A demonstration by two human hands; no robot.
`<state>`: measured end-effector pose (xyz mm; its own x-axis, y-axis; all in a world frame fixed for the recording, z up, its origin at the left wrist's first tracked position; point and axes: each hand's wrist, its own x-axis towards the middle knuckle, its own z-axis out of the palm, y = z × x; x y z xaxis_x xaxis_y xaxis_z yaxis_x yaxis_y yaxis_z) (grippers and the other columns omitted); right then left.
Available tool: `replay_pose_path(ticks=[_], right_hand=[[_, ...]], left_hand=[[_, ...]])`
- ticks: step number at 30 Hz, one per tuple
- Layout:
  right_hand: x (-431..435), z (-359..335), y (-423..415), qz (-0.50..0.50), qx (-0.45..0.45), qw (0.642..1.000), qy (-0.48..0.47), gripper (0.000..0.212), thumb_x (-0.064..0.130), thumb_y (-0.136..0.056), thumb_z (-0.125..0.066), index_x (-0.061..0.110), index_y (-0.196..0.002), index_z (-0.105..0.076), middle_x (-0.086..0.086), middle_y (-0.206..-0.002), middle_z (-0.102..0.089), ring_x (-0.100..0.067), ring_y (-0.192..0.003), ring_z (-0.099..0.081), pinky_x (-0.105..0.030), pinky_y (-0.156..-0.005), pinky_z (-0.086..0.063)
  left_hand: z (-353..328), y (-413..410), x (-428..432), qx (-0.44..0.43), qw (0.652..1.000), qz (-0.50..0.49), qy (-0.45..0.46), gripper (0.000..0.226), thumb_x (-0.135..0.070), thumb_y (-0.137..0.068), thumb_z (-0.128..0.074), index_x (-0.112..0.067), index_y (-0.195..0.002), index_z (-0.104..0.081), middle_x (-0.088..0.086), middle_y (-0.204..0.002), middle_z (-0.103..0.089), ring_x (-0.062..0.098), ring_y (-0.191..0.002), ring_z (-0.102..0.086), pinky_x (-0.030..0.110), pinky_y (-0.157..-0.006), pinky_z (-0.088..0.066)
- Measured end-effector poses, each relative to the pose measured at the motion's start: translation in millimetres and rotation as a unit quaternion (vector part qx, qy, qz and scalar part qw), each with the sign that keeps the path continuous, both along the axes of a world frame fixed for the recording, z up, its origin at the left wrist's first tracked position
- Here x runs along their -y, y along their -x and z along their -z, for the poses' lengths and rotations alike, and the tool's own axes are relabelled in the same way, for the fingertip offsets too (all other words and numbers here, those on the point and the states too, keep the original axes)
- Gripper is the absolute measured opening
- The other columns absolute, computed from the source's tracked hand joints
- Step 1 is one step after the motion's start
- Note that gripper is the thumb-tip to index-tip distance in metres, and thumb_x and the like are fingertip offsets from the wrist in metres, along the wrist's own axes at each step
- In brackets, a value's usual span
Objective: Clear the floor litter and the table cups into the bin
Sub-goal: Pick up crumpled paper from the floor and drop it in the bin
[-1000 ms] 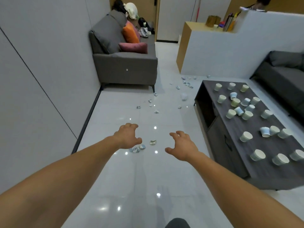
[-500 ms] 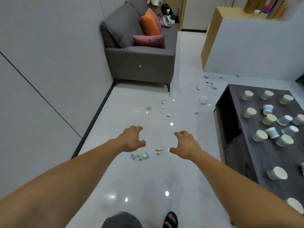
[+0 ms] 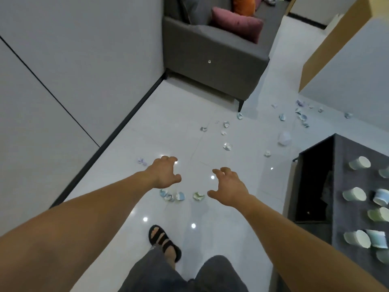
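Paper, crumpled, pale blue and white: two or three blue scraps (image 3: 171,196) bunched together on the white tile floor (image 3: 179,133), lower centre of the frame. One green-white scrap (image 3: 198,196) lies just beside them to the right. Together they form a short row running left to right across the frame.

Position against the hands: the row sits between the two wrists and below the fingertips in the frame, so it lies nearer the person than either set of fingers reaches. The blue scraps are just beneath the thumb of the left hand (image 3: 165,174). The green-white one is just left of the thumb of the right hand (image 3: 228,186). Each hand therefore has its own nearest piece. To close on them, both would need to draw back and drop. How high the hands are above the tile cannot be told.

Fingers: spread and loosely hooked on both hands, palms down, holding nothing.

Further litter, same kind:
- A lilac scrap (image 3: 142,161) lies left of the left hand, near the wall.
- Scattered scraps (image 3: 227,146) trail toward the upper right.
- A white ball (image 3: 284,138) rests beyond them, close to the table corner.

Dark grey table (image 3: 341,157), right edge of the frame, carries many paper cups (image 3: 360,163), most lying on their sides. None has been cleared.

Grey sofa (image 3: 210,60), top centre. One sandalled foot (image 3: 163,241), bottom centre. No bin is in view.
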<state>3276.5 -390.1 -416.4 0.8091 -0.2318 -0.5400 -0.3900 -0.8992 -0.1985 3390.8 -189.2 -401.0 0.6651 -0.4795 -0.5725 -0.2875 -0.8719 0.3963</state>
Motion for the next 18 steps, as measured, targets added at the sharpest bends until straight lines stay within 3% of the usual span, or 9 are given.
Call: replay_pose_path(ticks=[8, 13, 18], right_hand=[[49.7, 70.2, -93.5, -0.043, -0.039, 0.998, -0.036, 0.079, 0.046, -0.088, -0.062, 0.025, -0.153, -0.021, -0.003, -0.158, -0.019, -0.025, -0.143, -0.02, -0.042, -0.107, -0.037], [77.2, 170.5, -132.3, -0.103, -0.091, 0.989, -0.062, 0.078, 0.048, -0.089, -0.059, 0.024, -0.153, -0.022, -0.003, -0.157, -0.021, -0.024, -0.142, -0.021, -0.042, -0.109, -0.036], [102.4, 302.8, -146.4, -0.161, -0.14, 0.975, -0.065, 0.08, 0.048, -0.087, -0.059, 0.024, -0.152, -0.02, -0.004, -0.155, -0.023, -0.025, -0.138, -0.025, -0.042, -0.106, -0.038]], left_hand=[[58.1, -68.7, 39.1, -0.018, 0.998, -0.064, -0.021, 0.071, -0.039, -0.089, -0.055, -0.016, -0.149, -0.024, 0.01, -0.151, -0.03, 0.031, -0.141, -0.022, 0.043, -0.108, -0.032], [139.6, -71.8, 58.8, -0.059, 0.987, -0.141, -0.046, 0.07, -0.042, -0.09, -0.054, -0.018, -0.148, -0.025, 0.007, -0.151, -0.03, 0.026, -0.137, -0.029, 0.039, -0.107, -0.033], [264.3, -64.8, 83.5, -0.108, 0.971, -0.202, -0.06, 0.069, -0.042, -0.089, -0.056, -0.02, -0.148, -0.027, 0.005, -0.15, -0.032, 0.024, -0.136, -0.031, 0.034, -0.105, -0.031]])
